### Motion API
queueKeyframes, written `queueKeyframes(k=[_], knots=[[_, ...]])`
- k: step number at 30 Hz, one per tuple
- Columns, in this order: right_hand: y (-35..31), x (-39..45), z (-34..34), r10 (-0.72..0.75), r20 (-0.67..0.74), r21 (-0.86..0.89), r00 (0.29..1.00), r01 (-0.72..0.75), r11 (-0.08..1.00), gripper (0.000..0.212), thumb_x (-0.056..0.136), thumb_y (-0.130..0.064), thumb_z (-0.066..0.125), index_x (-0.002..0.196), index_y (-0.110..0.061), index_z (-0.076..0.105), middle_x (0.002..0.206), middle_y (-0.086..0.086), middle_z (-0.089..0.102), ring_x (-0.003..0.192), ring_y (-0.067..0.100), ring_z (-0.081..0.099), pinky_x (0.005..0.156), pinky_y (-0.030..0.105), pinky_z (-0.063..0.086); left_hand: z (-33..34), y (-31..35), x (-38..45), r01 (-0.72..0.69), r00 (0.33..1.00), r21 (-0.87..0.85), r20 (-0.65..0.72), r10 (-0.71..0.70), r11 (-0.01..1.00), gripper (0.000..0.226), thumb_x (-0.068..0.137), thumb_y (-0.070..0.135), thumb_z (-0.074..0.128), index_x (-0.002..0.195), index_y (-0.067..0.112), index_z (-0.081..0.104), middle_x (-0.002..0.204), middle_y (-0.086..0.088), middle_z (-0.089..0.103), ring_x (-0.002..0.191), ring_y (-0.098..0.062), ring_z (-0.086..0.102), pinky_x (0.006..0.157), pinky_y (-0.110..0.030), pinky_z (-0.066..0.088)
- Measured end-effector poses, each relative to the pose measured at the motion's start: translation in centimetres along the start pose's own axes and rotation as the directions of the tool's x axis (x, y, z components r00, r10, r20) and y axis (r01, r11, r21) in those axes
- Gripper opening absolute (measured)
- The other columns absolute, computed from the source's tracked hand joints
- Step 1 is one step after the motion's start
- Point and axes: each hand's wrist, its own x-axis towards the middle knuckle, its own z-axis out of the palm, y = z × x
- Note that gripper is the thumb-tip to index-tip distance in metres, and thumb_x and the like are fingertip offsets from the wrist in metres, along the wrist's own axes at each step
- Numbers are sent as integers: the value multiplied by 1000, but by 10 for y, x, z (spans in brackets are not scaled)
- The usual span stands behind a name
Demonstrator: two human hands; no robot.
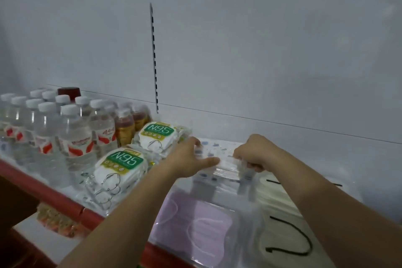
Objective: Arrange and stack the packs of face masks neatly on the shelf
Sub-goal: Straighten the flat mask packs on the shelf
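Observation:
A clear-wrapped pack of patterned face masks [219,150] sits on the white shelf [326,159] near the back. My left hand [189,159] grips its left end, thumb along the front edge. My right hand [254,152] is curled round its right end. In front lie a pack of pink masks [202,226] and a pack of white masks with black ear loops [287,233]. Two stacks of green-labelled N95 packs [121,167] [157,135] lie to the left of my hands.
Water bottles with white caps [50,132] and amber drink bottles [125,128] crowd the shelf's left part. A red strip [54,196] edges the shelf front. A slotted upright rail [154,56] runs up the grey back wall. Packaged goods [54,220] sit on the lower shelf.

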Motion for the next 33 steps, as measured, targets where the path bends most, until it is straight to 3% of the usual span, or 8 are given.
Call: queueKeyframes(k=[5,8,10,14,17,20,23,33], knots=[[-4,22,17,105,-15,-147,994,-106,983,16,81,-3,51,66,-7,49,58,12,48,55,28,44,49,26,33,14,-24,35,-49,986,101,163,32,994,89,76,64,76,144,20,39,141,-1,47,111,-16,50,92,-25,37],[-2,27,30,119,-70,-277,990,-134,951,21,80,-7,55,61,-9,48,51,10,49,47,26,46,46,24,36,28,-36,50,-79,961,215,276,17,973,96,77,72,69,151,25,30,145,-11,43,126,-29,53,103,-34,42],[-4,26,38,74,-148,-423,986,-131,897,21,85,-16,61,69,-11,49,63,4,54,58,23,53,52,25,41,34,-40,56,-97,946,292,323,-2,952,98,79,75,63,155,26,25,146,-16,41,127,-34,53,106,-40,43],[-7,15,52,-131,-289,-668,948,-101,737,26,90,-21,58,113,-12,51,109,8,57,104,28,58,75,30,41,35,-38,60,-226,959,480,265,105,847,90,83,75,56,151,21,35,147,-19,39,132,-38,44,112,-44,38],[2,9,59,-306,-129,-765,943,101,636,38,91,-34,55,125,-19,55,123,7,51,116,30,49,88,35,44,34,-35,58,-337,940,507,229,253,793,76,83,68,63,140,22,45,147,-14,37,137,-37,34,111,-49,36],[15,4,60,-292,103,-793,951,255,553,53,86,-54,59,132,-30,52,128,2,52,119,27,50,95,37,43,34,-34,56,-434,899,494,281,334,753,67,86,57,65,142,27,46,144,-8,44,134,-33,39,105,-46,39],[20,7,62,-327,74,-853,942,229,468,53,87,-56,61,129,-27,50,126,2,54,113,26,54,92,37,42,32,-36,59,-440,895,502,311,319,745,64,91,52,62,149,34,41,140,-8,49,130,-33,44,103,-44,41],[15,-23,51,-411,-67,-799,909,198,568,53,93,-52,57,137,-24,48,133,2,51,119,24,51,98,38,44,15,-20,53,-443,896,505,276,348,740,70,90,47,65,147,20,37,144,-10,45,133,-33,42,105,-47,40]])
